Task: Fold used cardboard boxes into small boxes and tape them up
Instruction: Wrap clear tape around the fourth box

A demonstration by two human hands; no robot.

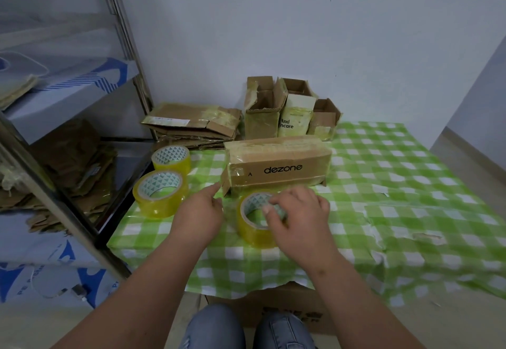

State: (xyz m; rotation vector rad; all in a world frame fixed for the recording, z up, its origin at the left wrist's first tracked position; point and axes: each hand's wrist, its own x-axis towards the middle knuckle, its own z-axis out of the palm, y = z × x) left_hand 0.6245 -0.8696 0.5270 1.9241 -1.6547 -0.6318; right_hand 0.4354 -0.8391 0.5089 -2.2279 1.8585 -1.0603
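Green-check cloth (pixel 397 184) on table, white wall (pixel 301 19) behind.

Legible markings, as recorded:

- Taped cardboard box (pixel 276 163), lying on the green checked cloth (pixel 405 184): the word "dezone" was printed in black on its front face, with a single letter "A" to the left of it
- White-fronted open box (pixel 297 115), standing among the upright boxes by the wall: "And" was read above "ncare"; the start of the lower word was cut off by the neighbouring box
- Blue-and-white sheeting (pixel 24 280) at lower left: the letters "PE" were made out; the rest was too blurred
- Large carton (pixel 287 313) under the cloth: dark print was noted but could not be read
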